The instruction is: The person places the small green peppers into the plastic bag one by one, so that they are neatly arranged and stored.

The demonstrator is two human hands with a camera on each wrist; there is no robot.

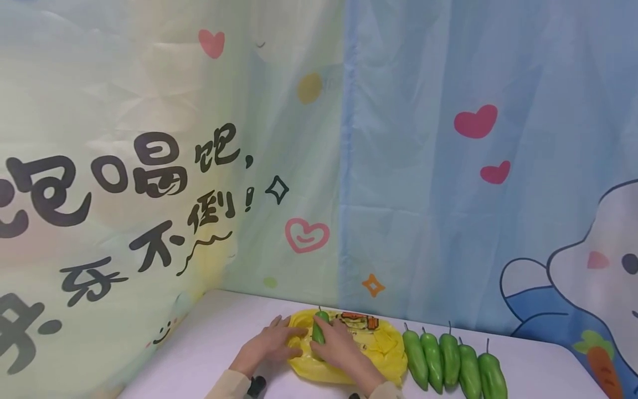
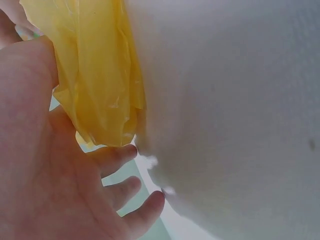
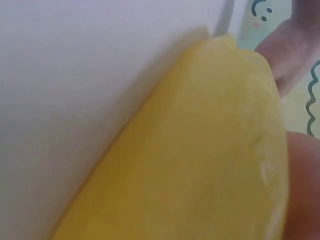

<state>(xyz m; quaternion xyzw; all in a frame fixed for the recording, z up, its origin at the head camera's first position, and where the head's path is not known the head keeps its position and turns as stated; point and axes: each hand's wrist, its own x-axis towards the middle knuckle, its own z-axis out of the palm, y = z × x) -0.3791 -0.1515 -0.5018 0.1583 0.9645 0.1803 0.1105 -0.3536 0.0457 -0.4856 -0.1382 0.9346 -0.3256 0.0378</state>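
Observation:
A yellow plastic bag [image 1: 384, 366] with a printed picture lies on the white table. My left hand [image 1: 271, 342] holds the bag's left edge between thumb and fingers. Its other fingers [image 2: 142, 212] extend loosely beside the bag in the left wrist view. My right hand [image 1: 339, 343] reaches across the bag and grips a green pepper [image 1: 318, 331], stem pointing up and away, near the bag's left part. In the right wrist view, the bag [image 3: 200, 165] hides the pepper and most of that hand.
Several green peppers [image 1: 451, 360] lie side by side in a row just right of the bag, stems toward the back. The white table [image 1: 234, 316] meets a printed curtain [image 1: 413, 249] behind and at the left.

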